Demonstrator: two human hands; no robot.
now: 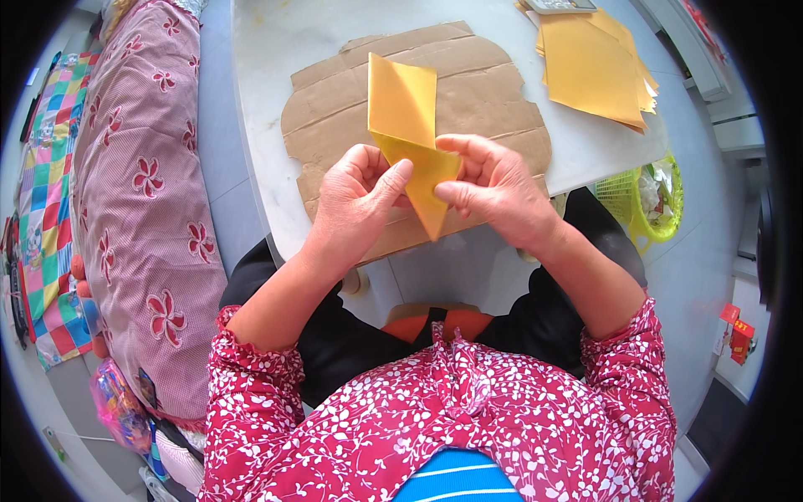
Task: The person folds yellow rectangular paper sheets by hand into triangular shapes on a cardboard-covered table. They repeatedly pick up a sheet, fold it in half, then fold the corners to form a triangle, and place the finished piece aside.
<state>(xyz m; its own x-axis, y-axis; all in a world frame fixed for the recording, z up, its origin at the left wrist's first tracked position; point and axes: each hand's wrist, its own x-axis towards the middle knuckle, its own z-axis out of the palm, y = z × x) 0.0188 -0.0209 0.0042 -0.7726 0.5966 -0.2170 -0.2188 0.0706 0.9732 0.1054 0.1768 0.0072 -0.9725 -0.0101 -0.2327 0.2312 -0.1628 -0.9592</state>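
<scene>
A folded sheet of golden-yellow paper (408, 103) is held in the air between my two hands, above a flattened piece of brown cardboard (332, 119). Its upper part stands as a creased panel, and its lower part narrows to a point towards me. My left hand (364, 194) pinches the paper's left edge, thumb on the near face. My right hand (492, 185) grips the right side, with the thumb in front and the index finger at the upper fold. Some fingertips of both hands are hidden behind the paper.
A white table (263, 94) bears the cardboard. At its far right lies a stack of yellow paper sheets (590, 69), with a grey device (561, 5) on top. A lime-green plastic basket (618, 191) stands beyond the right edge. A sofa with a pink flowered cover (144, 219) is at the left.
</scene>
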